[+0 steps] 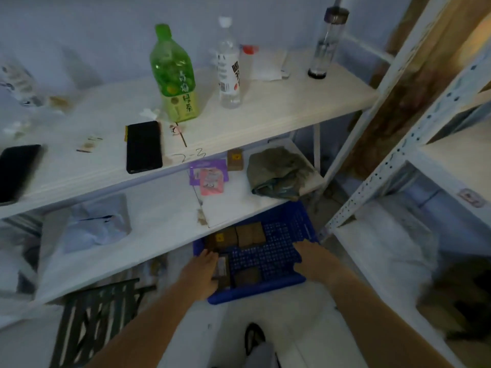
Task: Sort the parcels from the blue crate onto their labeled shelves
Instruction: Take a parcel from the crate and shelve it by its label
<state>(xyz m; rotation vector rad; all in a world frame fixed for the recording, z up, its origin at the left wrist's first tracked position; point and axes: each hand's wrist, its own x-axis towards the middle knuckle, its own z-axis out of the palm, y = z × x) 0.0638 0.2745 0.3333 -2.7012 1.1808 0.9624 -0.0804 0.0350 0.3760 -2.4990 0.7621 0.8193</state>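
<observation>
Blue crate (300, 221) with a grid of little holes, brown parcels (248, 235) inside, one with a yellow sticker, white shelves (265, 115), green bottle (174, 75) with a yellow-green label, two black phones (143, 147), pink packet (211, 181) on a purple one, grey-green bag (276, 173)

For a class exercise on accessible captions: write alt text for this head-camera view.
Both bare hands reach down into a blue crate of small brown parcels on the floor, the left hand on a parcel, the right hand at the rim. White shelves above hold bottles and phones.

Both hands (202, 272) (313, 257) low, outstretched
</observation>
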